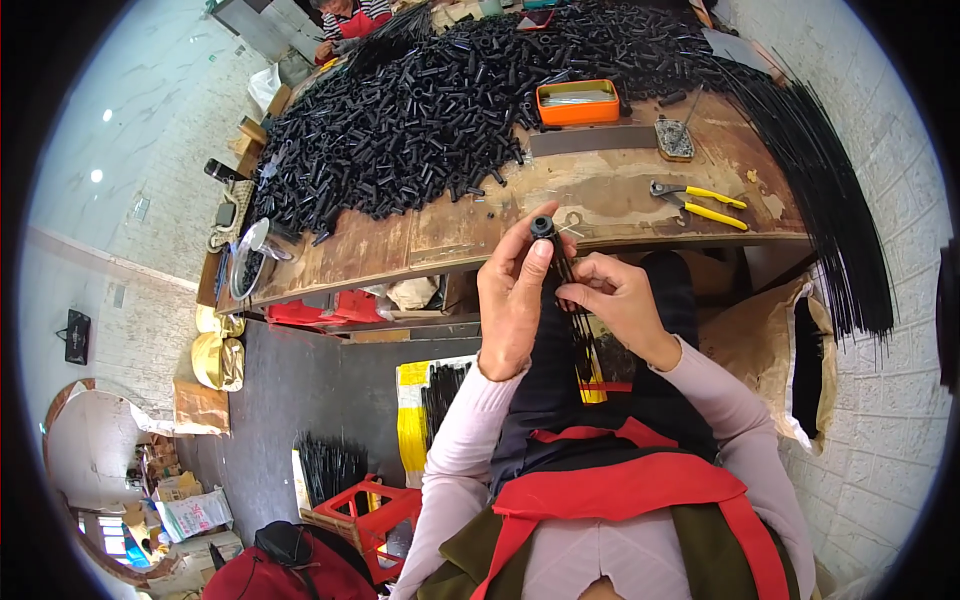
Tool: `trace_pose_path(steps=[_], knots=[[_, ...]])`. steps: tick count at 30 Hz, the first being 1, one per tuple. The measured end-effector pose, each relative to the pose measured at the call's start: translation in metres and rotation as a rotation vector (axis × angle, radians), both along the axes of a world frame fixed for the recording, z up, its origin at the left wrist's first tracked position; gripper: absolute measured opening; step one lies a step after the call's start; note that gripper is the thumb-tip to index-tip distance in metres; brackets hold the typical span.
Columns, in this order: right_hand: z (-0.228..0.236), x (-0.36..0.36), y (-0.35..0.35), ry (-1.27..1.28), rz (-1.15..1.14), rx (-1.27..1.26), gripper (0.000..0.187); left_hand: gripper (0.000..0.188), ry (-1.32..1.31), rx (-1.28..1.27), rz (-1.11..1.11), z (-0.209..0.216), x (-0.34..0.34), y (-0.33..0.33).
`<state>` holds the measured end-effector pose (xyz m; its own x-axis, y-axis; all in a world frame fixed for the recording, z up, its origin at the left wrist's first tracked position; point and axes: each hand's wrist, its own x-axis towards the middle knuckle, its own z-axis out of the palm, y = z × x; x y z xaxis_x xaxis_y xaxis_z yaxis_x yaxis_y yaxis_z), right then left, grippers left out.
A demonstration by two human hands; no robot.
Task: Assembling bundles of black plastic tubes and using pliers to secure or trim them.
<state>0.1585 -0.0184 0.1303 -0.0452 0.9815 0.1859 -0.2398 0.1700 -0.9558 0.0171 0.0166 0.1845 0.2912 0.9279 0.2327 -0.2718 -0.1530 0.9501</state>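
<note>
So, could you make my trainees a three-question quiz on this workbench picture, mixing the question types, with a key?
1. Multiple choice: what colour are the handles of the pliers on the wooden table?
a) blue
b) yellow
c) green

2. True or false: in the picture, the orange container stands to the left of the pliers.

3. Short answer: which of the person's own hands has its thumb against the black piece with the round end?

Key: 1. b, yellow; 2. true; 3. the left hand.
</note>
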Motion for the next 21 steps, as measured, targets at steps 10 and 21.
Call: trace_pose_path(steps=[10, 21], knots=[[-0.012, -0.003, -0.006, -0.098, -0.021, -0.127, 0.016, 0.040, 0.049, 0.020, 0.118, -0.006, 0.011, -0.007], [-0.036, 0.015, 0.015, -0.129, -0.040, -0.151, 0.013, 0.032, 0.053, -0.015, 0.069, -0.026, 0.026, 0.013]])
